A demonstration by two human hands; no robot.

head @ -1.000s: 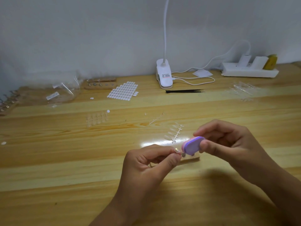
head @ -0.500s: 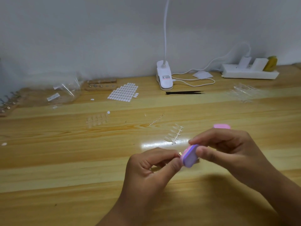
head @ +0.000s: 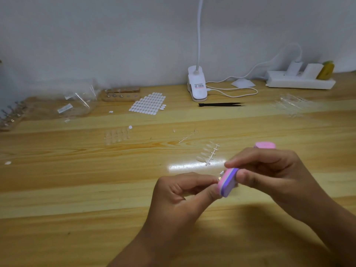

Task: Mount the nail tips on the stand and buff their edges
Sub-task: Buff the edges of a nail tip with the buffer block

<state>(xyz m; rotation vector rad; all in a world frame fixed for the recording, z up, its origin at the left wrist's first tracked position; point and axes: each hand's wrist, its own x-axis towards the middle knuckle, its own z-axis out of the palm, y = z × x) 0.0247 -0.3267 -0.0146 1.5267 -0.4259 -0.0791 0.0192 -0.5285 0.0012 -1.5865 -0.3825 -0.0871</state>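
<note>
Nail tip (head: 222,173), small and clear, centre-right of frame, pokes out from the thumb-and-forefinger pinch of the left hand (head: 185,195); its mount is too small to make out. Pink-and-purple buffer block (head: 228,183) lies edge-on against it, gripped between thumb and fingers of the right hand (head: 269,174). Both hands sit over the wooden worktop (head: 77,189). Just above them: a strip of clear tips (head: 209,154), a bare sprue (head: 187,136), and a second pink block (head: 264,145) behind the right hand. Upper frame, left to right: wooden stand (head: 121,94), white sticker sheet (head: 148,103), clip lamp (head: 197,85), black tweezers (head: 221,104), power strip (head: 300,82).
</note>
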